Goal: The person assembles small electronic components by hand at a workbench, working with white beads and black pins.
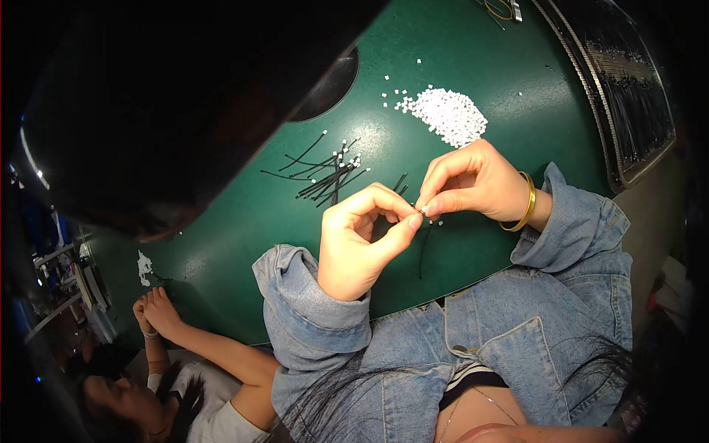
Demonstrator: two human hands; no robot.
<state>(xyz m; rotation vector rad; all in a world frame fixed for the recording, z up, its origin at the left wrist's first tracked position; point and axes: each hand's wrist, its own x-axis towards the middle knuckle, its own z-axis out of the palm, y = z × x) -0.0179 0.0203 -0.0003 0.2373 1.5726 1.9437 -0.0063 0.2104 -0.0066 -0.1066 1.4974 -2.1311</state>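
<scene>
My left hand (354,240) and my right hand (484,181) meet fingertip to fingertip above the green table (473,247). Between the left thumb and forefinger I pinch the end of a thin black wire (422,258), whose length hangs down toward the table's near edge. At that end my right thumb and forefinger press on a tiny white connector piece (425,210), mostly hidden by the fingers. How far the wire sits in it cannot be made out. A few loose white pieces lie just below the right fingertips. A gold bangle (521,203) circles my right wrist.
Beyond my right hand lies a heap of small white pieces (450,114). Black wires with white ends (336,173) are spread left of it. A rack of black wires (628,81) stands far right. At lower left, another person's hands (159,310) work near more white pieces (144,266).
</scene>
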